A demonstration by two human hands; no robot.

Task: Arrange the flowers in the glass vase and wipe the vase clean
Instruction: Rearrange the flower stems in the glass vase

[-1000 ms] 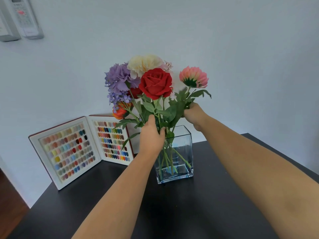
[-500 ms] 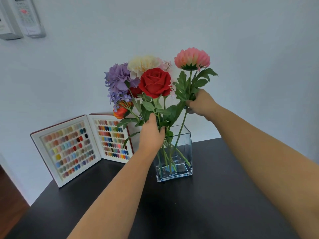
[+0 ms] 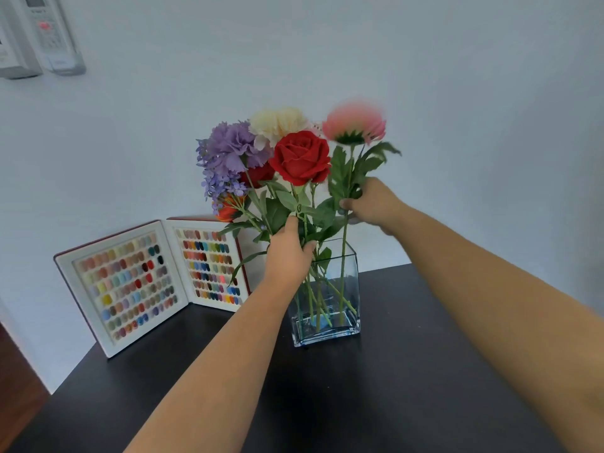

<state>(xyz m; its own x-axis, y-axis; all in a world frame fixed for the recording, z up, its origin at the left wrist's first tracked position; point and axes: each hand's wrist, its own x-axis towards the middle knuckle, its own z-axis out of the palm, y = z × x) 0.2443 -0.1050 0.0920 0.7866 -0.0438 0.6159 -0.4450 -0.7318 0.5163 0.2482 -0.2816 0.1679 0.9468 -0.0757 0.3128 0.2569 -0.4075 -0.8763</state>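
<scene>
No readable writing. One glass vase [image 3: 327,289] on black table [image 3: 392,387]; left hand [image 3: 289,253] grips bunched stems [image 3: 302,223] above rim, right hand [image 3: 372,204] pinches pink flower [image 3: 354,122] stem, foot in vase. Two swatch panels [image 3: 130,282].

The mouth of the clear square glass vase [image 3: 340,289] is crowded by green stems and leaves, bunched by the left hand [image 3: 289,253] just above the rim. Only the right part of the opening is left, taken by the stem of the pink flower [image 3: 354,122] held by the right hand [image 3: 372,204]. Access from the left is blocked by the open white folding case of coloured nail samples [image 3: 147,282], standing near the vase. The dark tabletop [image 3: 376,393] in front of and right of the vase is bare but crossed by both forearms. The white wall [image 3: 457,93] closes off the back.
</scene>
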